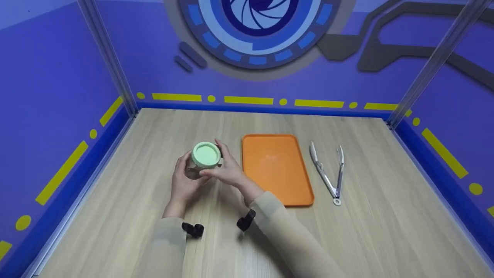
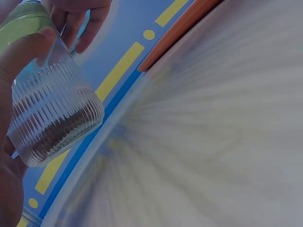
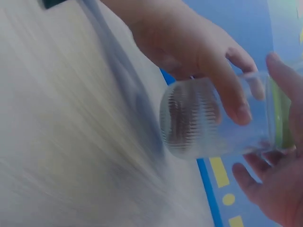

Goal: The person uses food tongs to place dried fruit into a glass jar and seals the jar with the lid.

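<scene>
A clear ribbed jar [image 2: 57,113] with a light green lid [image 1: 206,153] is held above the table, tilted in the head view. Something dark brown lies at its bottom, its kind unclear. My left hand [image 1: 185,188] grips the jar's body, its thumb and fingers wrapped around the side. At the lid end, my right hand [image 1: 230,170] holds the lid's edge between the thumb, on the near side, and fingers on the far side. In the right wrist view the left hand [image 3: 199,52] covers part of the jar's side.
An orange tray [image 1: 276,170] lies flat on the wooden table [image 1: 370,231], right of the hands. Beyond it rest metal tongs [image 1: 327,181], spread apart. Blue patterned walls [image 1: 58,96] enclose the table at the back and sides.
</scene>
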The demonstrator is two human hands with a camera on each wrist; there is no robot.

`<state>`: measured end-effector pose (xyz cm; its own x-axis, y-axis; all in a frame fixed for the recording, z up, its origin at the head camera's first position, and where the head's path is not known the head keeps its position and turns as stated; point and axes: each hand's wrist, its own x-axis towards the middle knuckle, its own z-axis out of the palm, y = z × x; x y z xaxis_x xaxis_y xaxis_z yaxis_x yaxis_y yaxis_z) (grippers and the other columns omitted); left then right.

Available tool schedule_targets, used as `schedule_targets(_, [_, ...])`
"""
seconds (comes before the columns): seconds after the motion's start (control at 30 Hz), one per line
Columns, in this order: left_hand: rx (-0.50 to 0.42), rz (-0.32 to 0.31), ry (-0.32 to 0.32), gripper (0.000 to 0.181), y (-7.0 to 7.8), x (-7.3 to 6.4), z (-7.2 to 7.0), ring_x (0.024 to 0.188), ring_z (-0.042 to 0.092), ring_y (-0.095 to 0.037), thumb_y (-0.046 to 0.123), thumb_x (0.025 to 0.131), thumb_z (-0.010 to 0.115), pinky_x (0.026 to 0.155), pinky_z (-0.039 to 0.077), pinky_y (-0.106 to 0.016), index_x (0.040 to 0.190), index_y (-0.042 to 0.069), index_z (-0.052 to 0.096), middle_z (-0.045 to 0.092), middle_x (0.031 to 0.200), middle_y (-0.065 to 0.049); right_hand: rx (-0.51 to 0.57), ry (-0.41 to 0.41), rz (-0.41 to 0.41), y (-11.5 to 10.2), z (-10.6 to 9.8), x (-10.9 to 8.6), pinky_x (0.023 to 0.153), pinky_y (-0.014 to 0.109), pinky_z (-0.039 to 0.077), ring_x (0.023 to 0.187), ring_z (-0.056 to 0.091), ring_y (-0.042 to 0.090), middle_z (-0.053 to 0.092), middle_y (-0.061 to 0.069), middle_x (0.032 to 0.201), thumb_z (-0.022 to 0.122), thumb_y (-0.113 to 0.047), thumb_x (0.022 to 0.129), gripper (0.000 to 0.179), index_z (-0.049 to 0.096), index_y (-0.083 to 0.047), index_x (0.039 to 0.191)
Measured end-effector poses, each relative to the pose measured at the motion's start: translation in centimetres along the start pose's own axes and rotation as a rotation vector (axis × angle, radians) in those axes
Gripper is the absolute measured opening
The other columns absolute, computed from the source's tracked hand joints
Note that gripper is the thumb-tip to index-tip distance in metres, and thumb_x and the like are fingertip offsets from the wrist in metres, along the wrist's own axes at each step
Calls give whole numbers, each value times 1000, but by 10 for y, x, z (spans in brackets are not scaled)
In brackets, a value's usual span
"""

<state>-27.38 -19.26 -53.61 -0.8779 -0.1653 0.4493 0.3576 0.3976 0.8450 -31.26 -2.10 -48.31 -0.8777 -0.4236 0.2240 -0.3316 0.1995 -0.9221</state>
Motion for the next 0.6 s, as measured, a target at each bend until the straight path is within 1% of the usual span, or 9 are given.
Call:
schedule_targets(0.07, [-6,-23,-5,94,1,0,-1,147,42,-30,26,72,96,126,32,-57,151,18,46,51,147,-6,12,-62,-19,1,-7,1,118,53,45,147,43,30,38,12,164,87,-18,82,106,20,-10,164])
schedule_targets(0.13, [-14,-41,-18,95,2,0,0,147,42,-30,27,72,96,126,32,-57,152,19,45,51,148,-5,23,-105,-43,1,-13,3,118,54,45,148,42,29,37,9,166,85,-16,84,101,23,-11,164])
schedule_targets(0.27, [-37,-60,-35,95,3,0,-1,147,43,-30,27,72,96,126,33,-56,152,20,45,51,149,-5,27,-141,-65,1,-19,4,118,53,46,146,46,27,45,6,160,84,-17,84,93,32,-14,161])
schedule_targets(0.33, [-48,-68,-38,95,4,-1,-1,147,43,-29,27,72,96,125,34,-55,152,20,45,51,150,-5,31,-137,-68,1,-19,5,118,53,45,145,46,25,48,5,157,85,-18,83,90,36,-15,159])
schedule_targets(0.43, [-53,-76,-33,93,4,0,-1,147,43,-28,28,72,96,125,34,-54,151,22,47,52,149,-3,35,-109,-68,1,-16,5,118,54,45,143,48,25,52,5,153,86,-19,82,87,40,-13,156])
schedule_targets(0.6, [-47,-83,-31,94,4,-1,-2,148,42,-28,31,72,96,126,34,-53,151,23,46,50,149,-4,33,-23,-48,0,-7,3,117,54,46,140,50,25,54,8,149,89,-18,80,87,43,-9,153])
